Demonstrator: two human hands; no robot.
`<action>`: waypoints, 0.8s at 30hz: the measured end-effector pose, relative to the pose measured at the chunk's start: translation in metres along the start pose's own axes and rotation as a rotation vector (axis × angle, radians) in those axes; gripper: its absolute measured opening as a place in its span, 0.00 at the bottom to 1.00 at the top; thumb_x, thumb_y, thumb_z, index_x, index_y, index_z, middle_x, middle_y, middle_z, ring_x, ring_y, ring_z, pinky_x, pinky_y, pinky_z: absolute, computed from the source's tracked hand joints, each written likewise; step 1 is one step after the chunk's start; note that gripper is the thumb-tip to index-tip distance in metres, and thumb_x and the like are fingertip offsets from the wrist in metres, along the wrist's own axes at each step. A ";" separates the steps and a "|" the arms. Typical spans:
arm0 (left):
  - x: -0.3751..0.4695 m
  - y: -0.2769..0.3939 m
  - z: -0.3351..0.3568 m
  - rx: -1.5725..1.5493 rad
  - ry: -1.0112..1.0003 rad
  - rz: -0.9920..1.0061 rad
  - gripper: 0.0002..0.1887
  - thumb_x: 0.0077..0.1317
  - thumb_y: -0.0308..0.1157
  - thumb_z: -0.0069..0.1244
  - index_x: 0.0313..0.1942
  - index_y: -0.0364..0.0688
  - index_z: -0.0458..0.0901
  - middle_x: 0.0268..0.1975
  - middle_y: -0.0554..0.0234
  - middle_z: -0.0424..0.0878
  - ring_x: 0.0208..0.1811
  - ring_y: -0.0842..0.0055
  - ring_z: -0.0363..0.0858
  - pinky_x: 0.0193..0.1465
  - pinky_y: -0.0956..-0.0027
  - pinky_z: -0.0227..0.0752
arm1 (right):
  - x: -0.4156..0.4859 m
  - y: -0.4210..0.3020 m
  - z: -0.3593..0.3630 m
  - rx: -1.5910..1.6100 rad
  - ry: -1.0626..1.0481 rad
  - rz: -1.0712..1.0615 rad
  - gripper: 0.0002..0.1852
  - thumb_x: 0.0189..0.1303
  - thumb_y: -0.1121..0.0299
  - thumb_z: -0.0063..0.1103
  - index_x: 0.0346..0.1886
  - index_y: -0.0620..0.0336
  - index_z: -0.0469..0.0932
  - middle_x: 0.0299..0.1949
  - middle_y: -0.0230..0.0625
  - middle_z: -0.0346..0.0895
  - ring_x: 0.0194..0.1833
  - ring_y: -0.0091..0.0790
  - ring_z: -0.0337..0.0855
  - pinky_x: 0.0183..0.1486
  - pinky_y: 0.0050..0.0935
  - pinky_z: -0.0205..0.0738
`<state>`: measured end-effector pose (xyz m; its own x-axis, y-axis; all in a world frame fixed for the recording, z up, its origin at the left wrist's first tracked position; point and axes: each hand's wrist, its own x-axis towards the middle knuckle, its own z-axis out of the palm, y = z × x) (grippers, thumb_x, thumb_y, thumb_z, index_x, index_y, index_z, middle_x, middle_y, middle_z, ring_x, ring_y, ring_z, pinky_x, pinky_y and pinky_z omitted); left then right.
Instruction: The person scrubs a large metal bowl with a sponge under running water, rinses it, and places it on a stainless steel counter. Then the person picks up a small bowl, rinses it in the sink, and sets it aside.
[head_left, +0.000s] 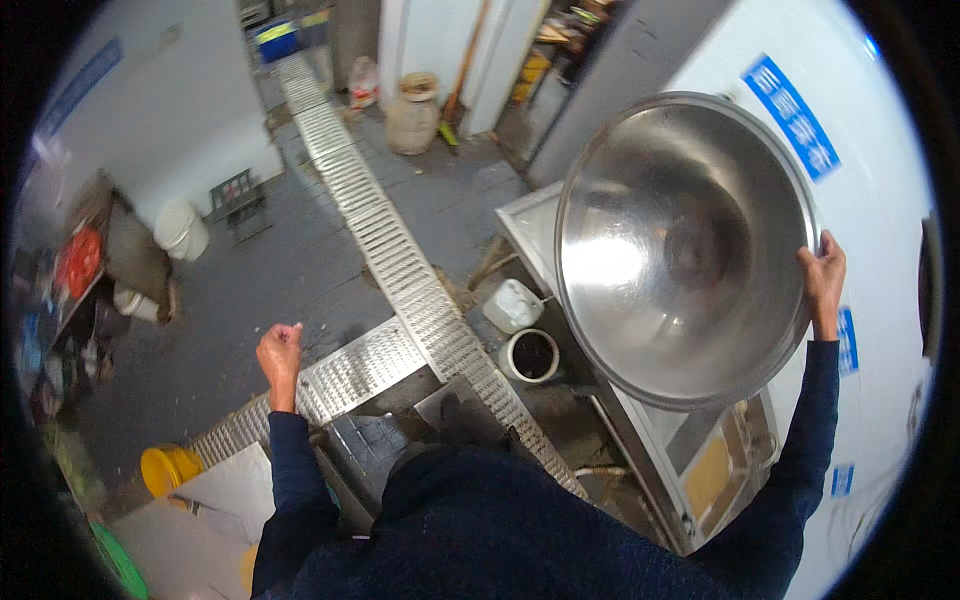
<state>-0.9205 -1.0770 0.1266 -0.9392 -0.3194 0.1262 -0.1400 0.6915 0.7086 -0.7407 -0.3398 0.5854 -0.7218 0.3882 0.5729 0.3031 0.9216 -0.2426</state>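
A large stainless steel bowl (675, 322) is held up on the right, its shiny inside facing me. My right hand (823, 274) grips its far right rim, thumb over the edge and the other fingers partly hidden behind. Below the bowl runs a metal sink counter (651, 420), much of it covered by the bowl. Out to the left, my left hand (279, 358) is raised over the floor with its fingers curled closed. Nothing can be made out in it, and it touches nothing.
Slotted metal drain covers (382, 232) cross the grey tiled floor. Near the counter stand a white jug (513, 306) and a white bucket (517, 356) with dark contents. A yellow bucket (169, 469) sits lower left, a white bucket (181, 229) by the wall, and a barrel (411, 124) at the back.
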 end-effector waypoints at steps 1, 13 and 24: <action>0.008 -0.004 -0.007 -0.009 0.012 0.004 0.16 0.62 0.41 0.65 0.27 0.36 0.85 0.23 0.54 0.85 0.24 0.70 0.82 0.34 0.62 0.75 | 0.025 -0.017 0.030 -0.028 0.024 -0.038 0.09 0.55 0.71 0.61 0.30 0.63 0.69 0.26 0.27 0.64 0.30 0.21 0.63 0.34 0.25 0.63; 0.089 -0.140 -0.044 0.276 0.176 -0.367 0.17 0.62 0.42 0.65 0.29 0.34 0.85 0.28 0.46 0.87 0.31 0.56 0.88 0.38 0.55 0.77 | 0.254 -0.208 0.398 0.239 -0.080 -0.199 0.20 0.52 0.69 0.67 0.48 0.68 0.81 0.33 0.46 0.83 0.36 0.32 0.83 0.45 0.33 0.77; -0.075 -0.234 0.019 0.491 -0.135 -0.649 0.17 0.64 0.49 0.57 0.24 0.46 0.86 0.23 0.59 0.85 0.25 0.58 0.84 0.29 0.51 0.72 | 0.363 -0.428 0.730 0.125 -0.356 -0.355 0.20 0.51 0.68 0.67 0.47 0.68 0.84 0.39 0.61 0.85 0.44 0.64 0.85 0.50 0.51 0.78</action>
<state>-0.8236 -1.2028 -0.0615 -0.6493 -0.6941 -0.3108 -0.7597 0.6107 0.2233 -1.5868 -0.5943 0.3252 -0.9404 0.0068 0.3399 -0.0602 0.9807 -0.1862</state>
